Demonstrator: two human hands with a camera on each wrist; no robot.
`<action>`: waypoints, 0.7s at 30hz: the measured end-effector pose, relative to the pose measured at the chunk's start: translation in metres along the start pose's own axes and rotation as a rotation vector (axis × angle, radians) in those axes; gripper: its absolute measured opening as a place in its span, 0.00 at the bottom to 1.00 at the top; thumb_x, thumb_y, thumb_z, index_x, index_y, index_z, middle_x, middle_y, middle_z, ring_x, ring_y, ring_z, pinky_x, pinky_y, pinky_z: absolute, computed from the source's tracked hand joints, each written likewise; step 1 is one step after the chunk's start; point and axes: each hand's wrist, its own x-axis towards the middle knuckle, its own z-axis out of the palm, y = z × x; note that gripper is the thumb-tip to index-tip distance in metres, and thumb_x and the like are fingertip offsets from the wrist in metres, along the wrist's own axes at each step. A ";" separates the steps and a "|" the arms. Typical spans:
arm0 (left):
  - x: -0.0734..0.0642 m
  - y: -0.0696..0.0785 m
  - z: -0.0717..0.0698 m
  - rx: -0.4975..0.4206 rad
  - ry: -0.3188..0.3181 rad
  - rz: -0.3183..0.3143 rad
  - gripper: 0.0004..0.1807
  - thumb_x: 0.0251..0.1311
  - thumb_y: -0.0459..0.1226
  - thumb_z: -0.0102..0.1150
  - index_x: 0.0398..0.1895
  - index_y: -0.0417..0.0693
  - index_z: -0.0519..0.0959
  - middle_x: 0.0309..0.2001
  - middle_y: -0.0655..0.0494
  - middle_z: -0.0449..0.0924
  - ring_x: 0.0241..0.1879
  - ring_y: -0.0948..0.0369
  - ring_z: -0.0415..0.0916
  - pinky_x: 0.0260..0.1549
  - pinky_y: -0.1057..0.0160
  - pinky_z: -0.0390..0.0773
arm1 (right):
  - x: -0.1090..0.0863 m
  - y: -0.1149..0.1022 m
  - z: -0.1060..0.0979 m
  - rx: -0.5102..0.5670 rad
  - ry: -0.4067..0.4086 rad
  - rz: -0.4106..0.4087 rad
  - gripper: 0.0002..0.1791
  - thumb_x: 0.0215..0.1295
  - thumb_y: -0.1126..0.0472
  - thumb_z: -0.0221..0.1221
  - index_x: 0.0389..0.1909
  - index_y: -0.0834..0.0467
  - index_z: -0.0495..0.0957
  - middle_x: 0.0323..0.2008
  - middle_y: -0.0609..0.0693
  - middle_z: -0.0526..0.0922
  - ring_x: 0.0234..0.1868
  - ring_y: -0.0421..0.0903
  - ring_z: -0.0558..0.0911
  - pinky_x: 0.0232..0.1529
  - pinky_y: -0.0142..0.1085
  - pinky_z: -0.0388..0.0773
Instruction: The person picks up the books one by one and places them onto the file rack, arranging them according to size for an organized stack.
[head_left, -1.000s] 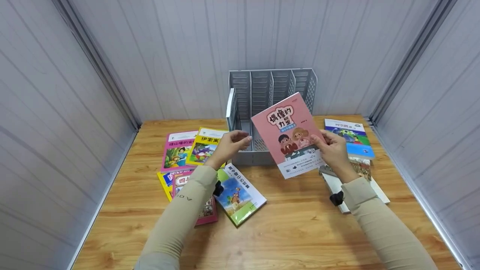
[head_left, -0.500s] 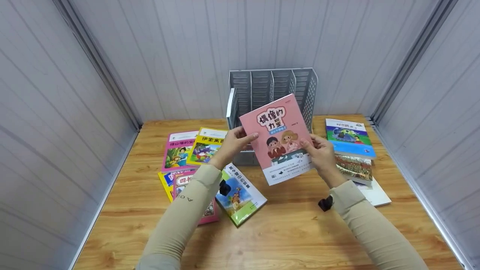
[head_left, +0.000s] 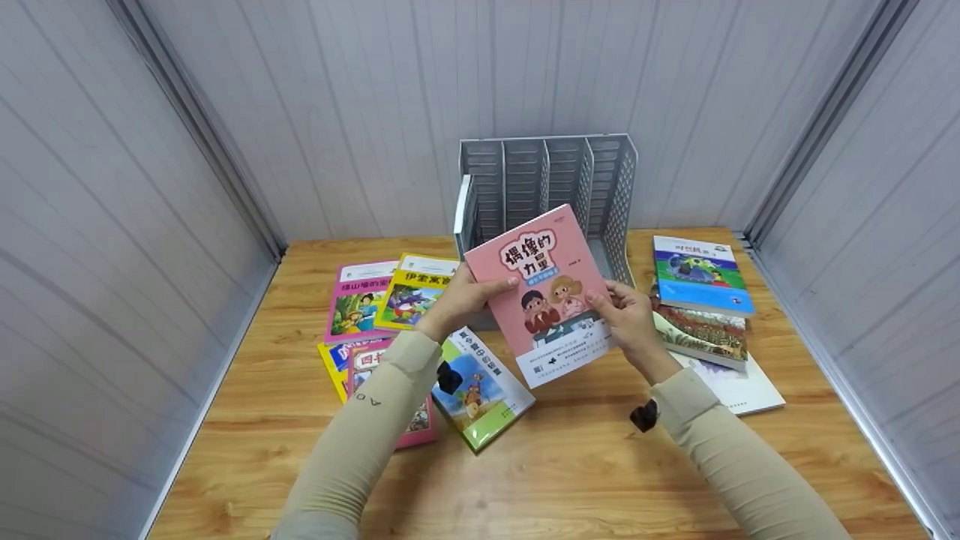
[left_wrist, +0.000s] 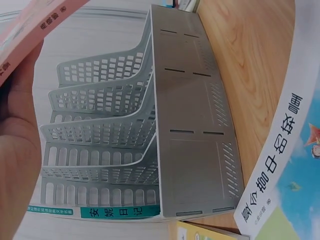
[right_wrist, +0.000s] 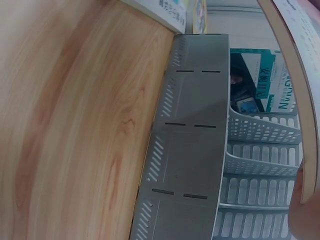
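A pink book (head_left: 551,277) with a white lower band is held up, tilted, in front of the grey file rack (head_left: 622,180). My left hand (head_left: 463,296) grips its left edge, thumb lying on the cover. On the opposite edge my right hand (head_left: 630,319) pinches it, thumb in front. The rack has several compartments; a book with a teal spine (left_wrist: 119,212) stands in the leftmost one. In the right wrist view that same book's teal-and-white cover (right_wrist: 265,80) shows, and the pink book's page edge (right_wrist: 295,75) crosses the right side.
Left of the rack lie a pink-bordered book (head_left: 356,304), a yellow book (head_left: 412,292) and more books partly under the left sleeve. A white-and-green book (head_left: 484,390) lies in front. On the right, a blue book (head_left: 701,274) overlaps a brown-covered book (head_left: 709,330) and a white book (head_left: 739,386).
My left hand has reached the pink book and taken hold of its left edge. With the right hand still gripping, the book has shifted left and slightly toward me.
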 end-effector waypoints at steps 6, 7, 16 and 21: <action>-0.001 0.005 0.000 0.060 0.001 0.029 0.29 0.73 0.41 0.70 0.74 0.51 0.76 0.64 0.46 0.87 0.57 0.48 0.90 0.56 0.49 0.90 | 0.004 0.000 -0.002 -0.038 -0.085 -0.021 0.13 0.80 0.61 0.63 0.53 0.69 0.82 0.29 0.44 0.90 0.28 0.38 0.87 0.30 0.32 0.86; -0.001 0.007 0.000 0.072 0.004 0.038 0.29 0.73 0.41 0.70 0.74 0.50 0.76 0.64 0.46 0.87 0.57 0.48 0.90 0.56 0.50 0.89 | 0.005 -0.001 -0.002 -0.039 -0.097 -0.028 0.13 0.80 0.62 0.63 0.52 0.69 0.82 0.29 0.45 0.90 0.28 0.39 0.87 0.30 0.32 0.86; -0.006 0.027 0.000 0.154 0.040 0.124 0.27 0.72 0.39 0.70 0.72 0.46 0.77 0.62 0.44 0.88 0.55 0.49 0.90 0.53 0.49 0.90 | 0.017 -0.013 -0.007 -0.143 -0.190 -0.098 0.16 0.81 0.62 0.61 0.60 0.68 0.81 0.42 0.50 0.90 0.39 0.38 0.85 0.43 0.29 0.83; -0.010 0.038 -0.003 0.183 0.114 0.175 0.24 0.73 0.38 0.69 0.68 0.41 0.80 0.60 0.41 0.89 0.53 0.48 0.91 0.52 0.50 0.91 | 0.026 -0.015 -0.010 -0.138 -0.186 -0.120 0.20 0.81 0.64 0.61 0.66 0.71 0.77 0.56 0.63 0.85 0.50 0.35 0.84 0.53 0.25 0.81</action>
